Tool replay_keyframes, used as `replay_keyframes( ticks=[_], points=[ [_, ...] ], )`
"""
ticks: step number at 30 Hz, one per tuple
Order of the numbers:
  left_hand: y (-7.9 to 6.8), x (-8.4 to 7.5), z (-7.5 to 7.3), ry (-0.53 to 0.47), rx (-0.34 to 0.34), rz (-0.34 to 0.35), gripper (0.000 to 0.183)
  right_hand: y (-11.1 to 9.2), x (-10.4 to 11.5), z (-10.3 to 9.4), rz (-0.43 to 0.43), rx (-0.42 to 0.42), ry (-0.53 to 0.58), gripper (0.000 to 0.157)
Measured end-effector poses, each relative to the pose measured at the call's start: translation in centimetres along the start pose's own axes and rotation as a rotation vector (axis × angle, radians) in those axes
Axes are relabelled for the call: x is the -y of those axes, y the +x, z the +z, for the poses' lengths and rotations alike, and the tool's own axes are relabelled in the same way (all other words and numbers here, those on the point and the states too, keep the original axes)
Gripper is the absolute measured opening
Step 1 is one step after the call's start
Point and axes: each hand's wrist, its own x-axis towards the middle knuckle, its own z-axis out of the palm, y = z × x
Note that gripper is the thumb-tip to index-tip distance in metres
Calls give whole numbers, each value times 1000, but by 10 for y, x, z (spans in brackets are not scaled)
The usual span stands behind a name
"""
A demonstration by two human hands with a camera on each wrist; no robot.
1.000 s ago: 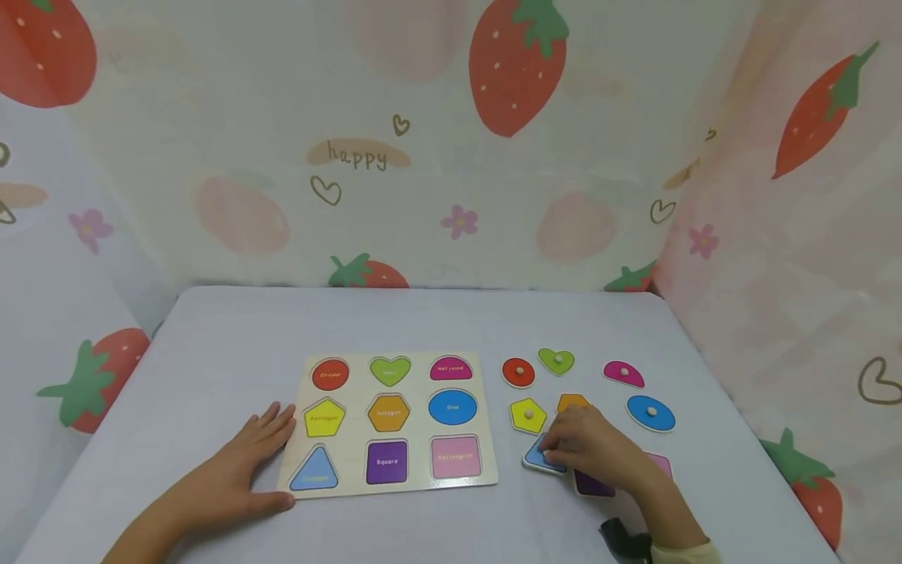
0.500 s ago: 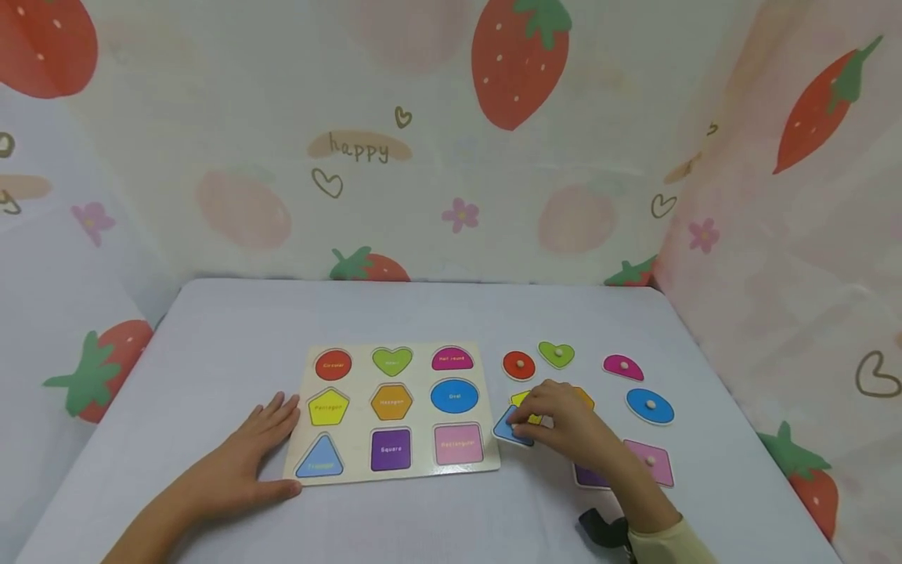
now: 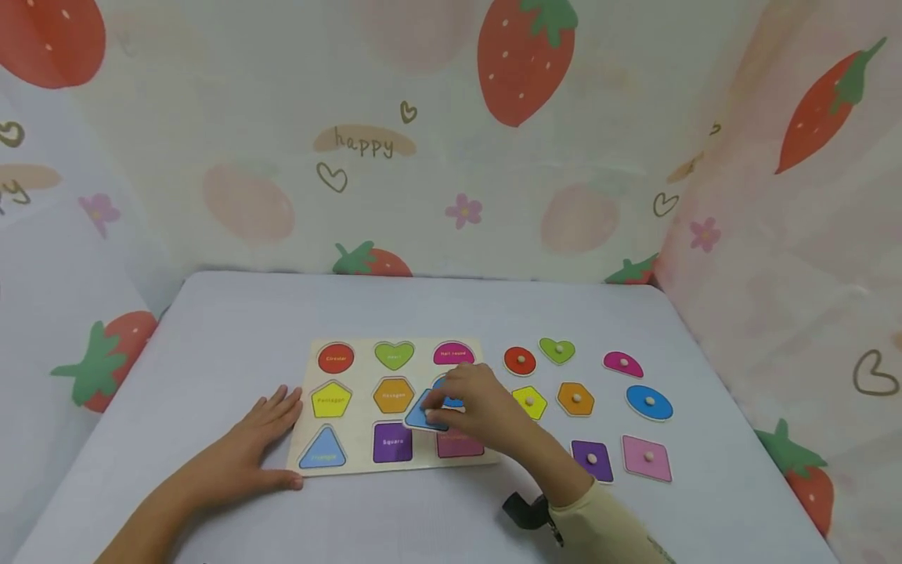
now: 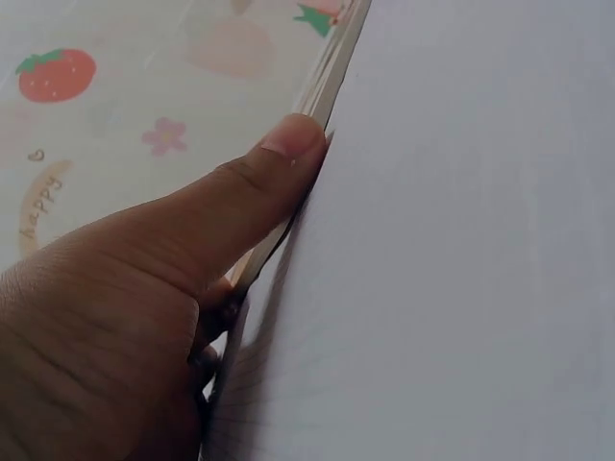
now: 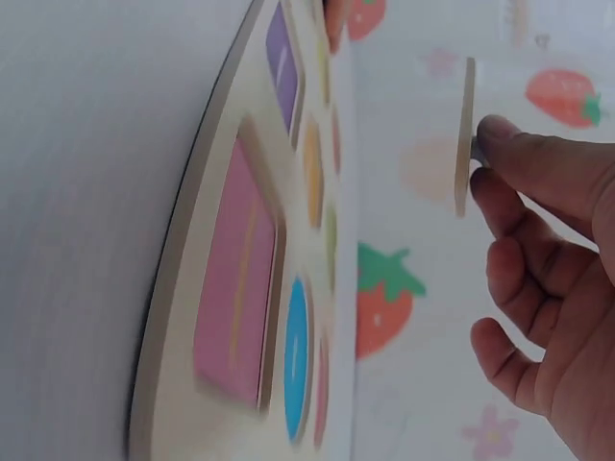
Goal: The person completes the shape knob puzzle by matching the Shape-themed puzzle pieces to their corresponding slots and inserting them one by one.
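Right hand [image 3: 475, 403] pinches blue triangle [image 3: 420, 417] by its knob [image 5: 477, 148] — puzzle board [image 3: 359, 445] below the fingertips. Left hand [image 3: 250, 454] — fingers straight, touching the board's edge.

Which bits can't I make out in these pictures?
Head view: most of the blue oval space, behind the right hand and blue triangle piece.
Right wrist view: the piece's face, turned edge-on; the label on the pink rectangle, blurred and steeply angled.
Left wrist view: most fingers of the left hand, behind its thumb.
Head view: the rest of the sleeve, cut off by the bottom edge.
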Motion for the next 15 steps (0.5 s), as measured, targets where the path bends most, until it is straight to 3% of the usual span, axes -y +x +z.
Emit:
replay_keyframes(
  ticks=[15],
  points=[
    [1, 7, -1, -40, 24, 1, 117, 54, 59, 38, -58, 70, 0, 16]
  ],
)
